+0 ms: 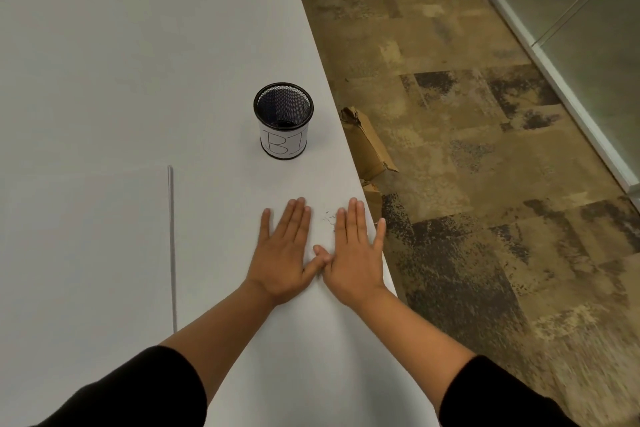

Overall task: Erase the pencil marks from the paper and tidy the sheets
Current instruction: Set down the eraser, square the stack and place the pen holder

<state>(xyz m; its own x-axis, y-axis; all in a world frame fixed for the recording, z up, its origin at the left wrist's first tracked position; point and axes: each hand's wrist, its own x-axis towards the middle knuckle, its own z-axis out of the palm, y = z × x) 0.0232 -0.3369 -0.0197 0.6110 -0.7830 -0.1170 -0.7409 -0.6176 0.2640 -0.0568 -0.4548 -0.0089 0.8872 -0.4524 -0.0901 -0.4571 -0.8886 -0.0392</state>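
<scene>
You are pressing your left hand (282, 253) and right hand (356, 253) flat, empty, thumbs touching. The sheets (86, 253) are lying just left of them.

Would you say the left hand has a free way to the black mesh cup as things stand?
Probably yes. The left hand lies flat and empty on the table, and the mesh cup stands straight beyond its fingertips, with bare tabletop between them. Only a few dark specks lie nearby, off to the side.
</scene>
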